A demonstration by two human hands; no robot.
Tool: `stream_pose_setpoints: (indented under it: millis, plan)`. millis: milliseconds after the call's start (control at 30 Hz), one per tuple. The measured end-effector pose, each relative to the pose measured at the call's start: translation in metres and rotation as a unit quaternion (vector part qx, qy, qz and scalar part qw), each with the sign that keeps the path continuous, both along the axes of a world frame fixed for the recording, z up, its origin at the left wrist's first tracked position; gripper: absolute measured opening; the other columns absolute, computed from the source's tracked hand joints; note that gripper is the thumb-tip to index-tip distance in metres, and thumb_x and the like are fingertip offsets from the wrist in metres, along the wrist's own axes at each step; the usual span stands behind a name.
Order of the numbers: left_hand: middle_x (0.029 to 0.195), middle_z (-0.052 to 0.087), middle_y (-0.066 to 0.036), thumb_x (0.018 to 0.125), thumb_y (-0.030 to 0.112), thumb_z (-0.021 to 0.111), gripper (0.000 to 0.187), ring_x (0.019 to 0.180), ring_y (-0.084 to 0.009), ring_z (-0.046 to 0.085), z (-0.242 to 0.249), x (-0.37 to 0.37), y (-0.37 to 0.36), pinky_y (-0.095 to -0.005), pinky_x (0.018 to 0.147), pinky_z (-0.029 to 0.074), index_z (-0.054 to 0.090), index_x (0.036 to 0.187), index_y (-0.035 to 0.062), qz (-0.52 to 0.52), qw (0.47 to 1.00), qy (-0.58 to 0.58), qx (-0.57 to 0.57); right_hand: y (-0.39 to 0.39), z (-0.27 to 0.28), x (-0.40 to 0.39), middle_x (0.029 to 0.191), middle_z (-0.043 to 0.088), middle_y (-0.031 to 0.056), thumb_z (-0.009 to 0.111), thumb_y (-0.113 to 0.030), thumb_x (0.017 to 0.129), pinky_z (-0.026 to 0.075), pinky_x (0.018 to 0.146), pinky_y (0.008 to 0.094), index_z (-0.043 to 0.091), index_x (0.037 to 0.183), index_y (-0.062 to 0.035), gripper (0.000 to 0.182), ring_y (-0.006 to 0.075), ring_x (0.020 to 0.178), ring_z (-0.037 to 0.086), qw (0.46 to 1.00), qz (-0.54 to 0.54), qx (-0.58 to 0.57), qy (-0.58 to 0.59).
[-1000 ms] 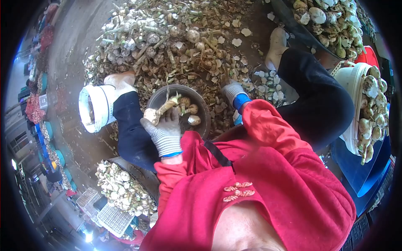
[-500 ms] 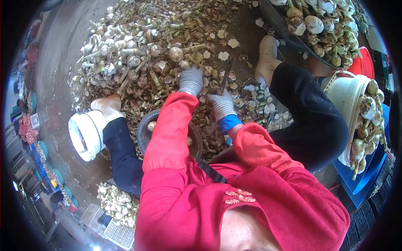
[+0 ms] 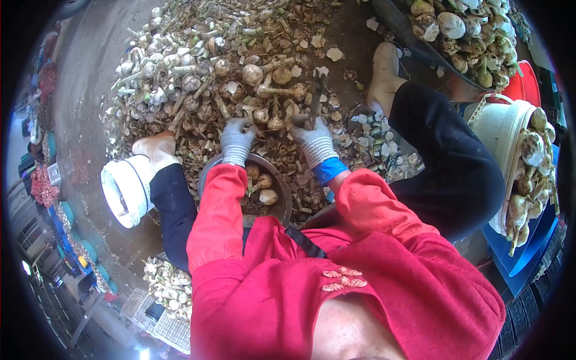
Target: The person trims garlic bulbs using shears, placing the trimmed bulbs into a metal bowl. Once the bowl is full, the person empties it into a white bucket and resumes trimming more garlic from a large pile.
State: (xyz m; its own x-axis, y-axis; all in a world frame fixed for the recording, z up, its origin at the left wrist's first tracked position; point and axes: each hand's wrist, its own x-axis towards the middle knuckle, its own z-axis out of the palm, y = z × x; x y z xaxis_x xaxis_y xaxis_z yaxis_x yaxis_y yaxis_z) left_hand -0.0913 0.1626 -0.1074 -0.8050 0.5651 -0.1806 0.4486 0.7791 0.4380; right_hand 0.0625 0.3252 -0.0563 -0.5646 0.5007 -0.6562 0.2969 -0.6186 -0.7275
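Observation:
My left hand [image 3: 236, 141], in a grey-white glove, has its fingers curled just beyond the rim of a dark round basin [image 3: 283, 191]; anything inside them is too small to make out. Several garlic bulbs [image 3: 268, 196] lie in the basin, partly behind my left sleeve. To the right, my right hand [image 3: 314, 139], gloved with a blue cuff, is closed around a knife [image 3: 315, 101] whose dark blade points away from me. Between and beyond the hands, garlic bulbs with stems [image 3: 275, 122] rest on the heap of trimmings.
A large garlic pile [image 3: 180, 66] spreads beyond at the left. A white bucket [image 3: 127, 192] stands by the left foot. At the right are a white bucket [image 3: 493, 135] topped with garlic, a red container [image 3: 523, 84] and a dark-edged heap of bulbs [image 3: 451, 27].
My left hand has drawn back from the bulbs and moved left to the basin's far rim. My right hand has shifted slightly away from me with the knife. More of the basin's bulbs show.

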Motion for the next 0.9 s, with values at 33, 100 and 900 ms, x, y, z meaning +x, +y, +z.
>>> stream_pose_setpoints:
  millis: [33, 100, 900]
  plan:
    - [0.103, 0.064, -0.014, 0.07, 0.016, 0.068, 0.026, 0.097, -0.0316, 0.059, 0.007, 0.008, -0.003, -0.0371, 0.087, 0.046, 0.067, 0.096, 0.0144, -0.016, 1.0, -0.009, 0.008, -0.003, -0.004, 0.001, 0.088, 0.064, 0.0048, 0.067, -0.005, 0.074, 0.047, 0.074, 0.0286, 0.062, 0.1, -0.0027, 0.027, 0.0135, 0.079, 0.058, 1.0, 0.008, 0.014, 0.004]
    - [0.104, 0.063, -0.014, 0.07, 0.009, 0.065, 0.032, 0.097, -0.032, 0.058, 0.022, 0.025, 0.006, -0.0392, 0.086, 0.047, 0.065, 0.101, 0.0159, -0.08, 0.991, 0.101, -0.024, -0.012, -0.016, 0.002, 0.088, 0.062, 0.0043, 0.067, -0.008, 0.076, 0.046, 0.071, 0.0287, 0.061, 0.102, -0.0028, 0.027, 0.0135, 0.078, 0.056, 0.999, 0.029, 0.043, 0.011]
    - [0.1, 0.061, -0.008, 0.07, 0.008, 0.077, 0.058, 0.091, -0.0165, 0.058, 0.177, 0.115, -0.041, -0.0297, 0.084, 0.047, 0.051, 0.12, -0.0017, 0.153, 0.923, -0.175, 0.306, -0.045, 0.079, 0.016, 0.09, 0.066, 0.0069, 0.068, -0.012, 0.079, 0.05, 0.071, 0.029, 0.063, 0.104, -0.0047, 0.027, 0.0144, 0.08, 0.061, 0.947, 0.3, -0.019, 0.115]
